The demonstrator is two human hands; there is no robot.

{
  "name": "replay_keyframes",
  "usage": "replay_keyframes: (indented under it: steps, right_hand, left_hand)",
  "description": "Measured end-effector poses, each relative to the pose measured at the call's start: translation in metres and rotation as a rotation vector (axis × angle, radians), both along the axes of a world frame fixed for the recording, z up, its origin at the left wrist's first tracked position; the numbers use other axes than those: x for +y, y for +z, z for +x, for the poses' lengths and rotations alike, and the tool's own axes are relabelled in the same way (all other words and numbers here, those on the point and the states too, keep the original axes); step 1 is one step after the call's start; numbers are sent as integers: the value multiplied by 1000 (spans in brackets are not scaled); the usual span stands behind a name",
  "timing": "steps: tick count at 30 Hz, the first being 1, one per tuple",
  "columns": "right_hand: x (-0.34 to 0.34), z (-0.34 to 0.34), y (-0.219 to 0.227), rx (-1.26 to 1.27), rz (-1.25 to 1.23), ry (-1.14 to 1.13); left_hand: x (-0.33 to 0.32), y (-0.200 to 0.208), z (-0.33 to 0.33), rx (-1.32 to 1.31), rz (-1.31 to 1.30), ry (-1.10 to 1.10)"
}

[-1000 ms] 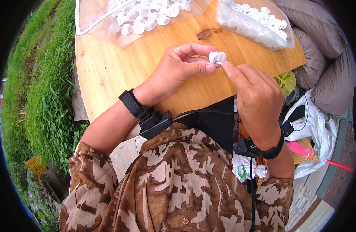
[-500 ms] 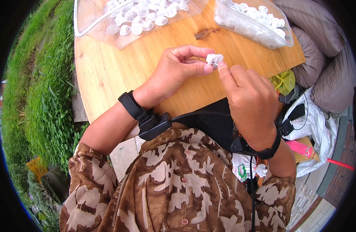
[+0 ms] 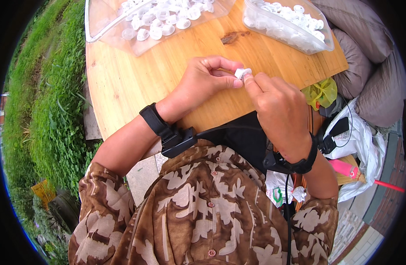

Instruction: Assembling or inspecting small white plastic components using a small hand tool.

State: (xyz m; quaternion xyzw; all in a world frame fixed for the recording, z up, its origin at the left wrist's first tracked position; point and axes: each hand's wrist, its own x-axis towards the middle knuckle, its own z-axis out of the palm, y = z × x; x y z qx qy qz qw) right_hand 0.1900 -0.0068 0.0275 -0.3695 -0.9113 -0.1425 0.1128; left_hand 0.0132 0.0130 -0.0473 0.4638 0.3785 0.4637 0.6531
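A small white round plastic part [image 3: 242,73] is pinched between the thumb and index finger of my left hand [image 3: 207,78], above the wooden table. Curled up close from the right, my right hand [image 3: 278,97] has its index finger and thumb pressed against the part's near right side. Whatever lies between those right fingertips is hidden. Behind my hands, a clear plastic tub [image 3: 112,46] holds many similar white parts [image 3: 167,29]. Another clear plastic container [image 3: 295,44] at the far right is filled with white plastic pieces [image 3: 300,22].
Under the hands is a round-edged wooden table [image 3: 128,84]. Grey padded fabric [image 3: 362,57] bulges beside its right edge. A yellow bag [image 3: 322,93], a white plastic bag [image 3: 370,154] and a pink-and-red handled thing [image 3: 344,168] lie below right. Grass [image 3: 44,101] grows on the left.
The white part has tipped and moved slightly down and left in my left fingers. My right hand has shifted a little left and now covers more of the part's near side.
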Motion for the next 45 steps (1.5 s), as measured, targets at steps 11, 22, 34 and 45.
replay_keyframes:
  steps: [11, 22, 34, 45]
  right_hand:
    - [2, 15, 16, 207, -30, -63]
    - [2, 10, 13, 165, 4, -12]
    - [0, 2, 10, 145, -55, -52]
    - [3, 0, 21, 156, -236, -79]
  left_hand:
    - [5, 7, -7, -174, 3, -43]
    - [4, 9, -6, -179, 4, -40]
    - [2, 9, -5, -192, 11, -23]
    - [3, 10, -8, -51, 24, -44]
